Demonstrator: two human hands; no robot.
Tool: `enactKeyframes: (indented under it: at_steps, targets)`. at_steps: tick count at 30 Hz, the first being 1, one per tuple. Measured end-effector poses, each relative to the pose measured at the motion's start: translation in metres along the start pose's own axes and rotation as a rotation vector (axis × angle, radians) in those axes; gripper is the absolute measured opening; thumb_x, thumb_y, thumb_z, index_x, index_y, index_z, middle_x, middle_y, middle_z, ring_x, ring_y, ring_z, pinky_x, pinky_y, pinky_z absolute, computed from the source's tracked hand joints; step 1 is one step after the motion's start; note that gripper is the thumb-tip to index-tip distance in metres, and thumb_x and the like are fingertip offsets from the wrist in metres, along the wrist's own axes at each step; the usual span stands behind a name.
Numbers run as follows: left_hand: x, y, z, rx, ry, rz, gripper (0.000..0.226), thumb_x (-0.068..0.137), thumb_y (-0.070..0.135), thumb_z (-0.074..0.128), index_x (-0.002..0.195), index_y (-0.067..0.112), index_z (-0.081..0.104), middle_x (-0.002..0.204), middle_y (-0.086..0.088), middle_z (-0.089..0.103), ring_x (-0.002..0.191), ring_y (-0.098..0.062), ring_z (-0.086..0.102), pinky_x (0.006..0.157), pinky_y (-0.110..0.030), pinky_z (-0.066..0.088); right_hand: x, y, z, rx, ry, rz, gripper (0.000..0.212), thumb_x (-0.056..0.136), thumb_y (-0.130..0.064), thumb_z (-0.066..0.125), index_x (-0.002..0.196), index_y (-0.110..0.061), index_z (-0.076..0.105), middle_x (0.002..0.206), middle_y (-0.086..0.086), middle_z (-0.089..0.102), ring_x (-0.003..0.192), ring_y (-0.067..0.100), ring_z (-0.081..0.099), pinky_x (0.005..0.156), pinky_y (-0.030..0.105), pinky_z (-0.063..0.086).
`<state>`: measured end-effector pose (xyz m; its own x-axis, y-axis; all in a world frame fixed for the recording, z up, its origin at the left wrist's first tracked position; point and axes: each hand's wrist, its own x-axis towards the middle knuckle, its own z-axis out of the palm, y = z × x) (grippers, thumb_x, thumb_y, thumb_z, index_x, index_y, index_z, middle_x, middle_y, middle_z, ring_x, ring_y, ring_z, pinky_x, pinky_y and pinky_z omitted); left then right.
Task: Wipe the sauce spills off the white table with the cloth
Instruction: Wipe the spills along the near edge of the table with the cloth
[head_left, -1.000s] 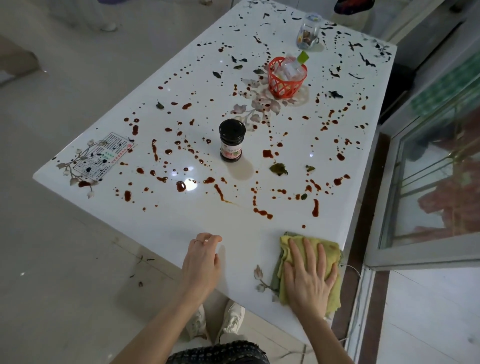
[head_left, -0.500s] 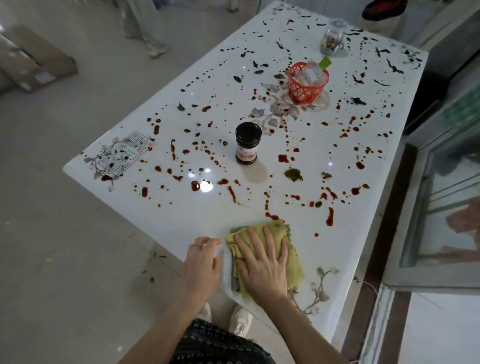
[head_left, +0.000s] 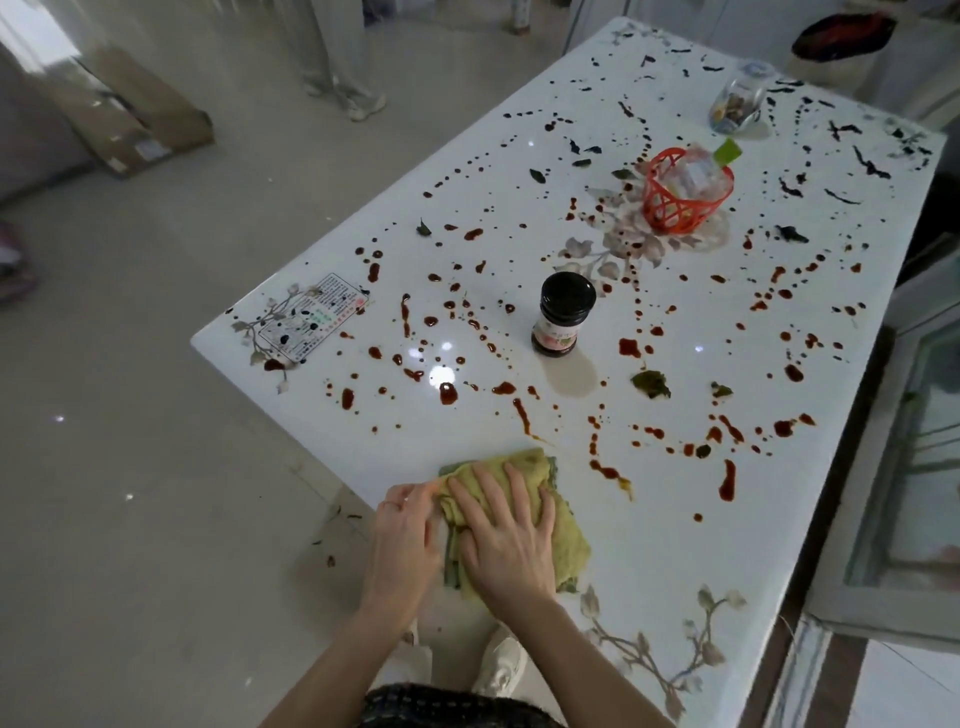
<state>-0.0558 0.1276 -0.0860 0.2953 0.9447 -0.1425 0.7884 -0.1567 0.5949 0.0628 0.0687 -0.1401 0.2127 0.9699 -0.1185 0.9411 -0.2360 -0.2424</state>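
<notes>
1. My right grip lies flat, with the fingers straight and spread. The palm presses down on the crumpled yellow-green cloth. I judge this hold suits a sweeping push rather than a lift.
2. My left grip sits just beside it at the cloth's left edge with the fingers curled. The tips appear to pinch a fold there, probably to keep the fabric from bunching under the stroke.
3. The cloth rests at the near edge of the glossy white worktop, towards its left corner. It is bunched in uneven folds, and a darker green layer shows along its far and near margins. I cannot tell whether any sauce has soaked into it.
4. Red-brown sauce spills spread outward from there in drops and streaks across most of the worktop. The nearest streak lies just beyond the cloth to its right and does not touch it. By my reckoning the wiping has barely begun.
5. A black-lidded glass jar stands upright among the drops at mid-table. An orange plastic lattice basket stands beyond it.
6. Dark green leaf scraps lie scattered between them. All of these would need wiping around or moving aside.
</notes>
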Motion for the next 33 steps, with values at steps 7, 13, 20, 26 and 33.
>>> enactKeyframes:
  at_steps: [7,13,20,26,33]
  targets:
    - [0.036,-0.038,-0.035,-0.038,0.029,-0.076,0.030,0.093,0.013,0.051,0.122,0.020,0.051,0.126,-0.004,0.046,0.102,-0.014,0.054,0.083,-0.023,0.048,0.017,-0.036,0.006,0.025,0.039,0.089,0.053,0.085,-0.040,0.042,0.138,-0.040,0.050,0.150,-0.006,0.045,0.138,0.032,0.036,0.105,0.065,0.026]
    - [0.061,-0.071,-0.058,-0.020,0.058,-0.106,0.032,0.088,0.007,0.053,0.118,0.017,0.054,0.121,-0.007,0.048,0.098,-0.020,0.053,0.082,-0.031,0.051,0.072,-0.091,0.008,-0.005,0.000,-0.071,0.052,0.086,-0.042,0.042,0.138,-0.042,0.047,0.146,-0.007,0.048,0.137,0.030,0.039,0.098,0.063,0.041]
    - [0.086,-0.094,-0.076,-0.009,0.066,-0.087,0.032,0.089,0.005,0.053,0.119,0.014,0.055,0.120,-0.007,0.048,0.093,-0.019,0.054,0.077,-0.027,0.050,0.076,-0.100,0.013,0.013,0.064,0.080,0.052,0.087,-0.038,0.046,0.139,-0.041,0.048,0.149,-0.007,0.045,0.137,0.028,0.037,0.099,0.060,0.039]
    - [0.095,-0.102,-0.079,-0.031,0.033,-0.081,0.035,0.087,0.002,0.054,0.119,0.017,0.054,0.120,-0.004,0.046,0.093,-0.016,0.053,0.079,-0.031,0.052,0.093,-0.107,0.010,-0.050,0.053,-0.001,0.052,0.087,-0.042,0.043,0.139,-0.042,0.048,0.144,-0.006,0.050,0.132,0.029,0.041,0.095,0.060,0.044]
    - [0.107,-0.108,-0.090,-0.087,0.082,-0.078,0.039,0.085,-0.005,0.052,0.118,0.016,0.055,0.120,-0.004,0.045,0.095,-0.018,0.054,0.081,-0.031,0.052,0.085,-0.114,0.019,0.011,0.164,0.093,0.055,0.083,-0.033,0.053,0.138,-0.039,0.051,0.145,-0.006,0.046,0.129,0.028,0.040,0.091,0.059,0.043]
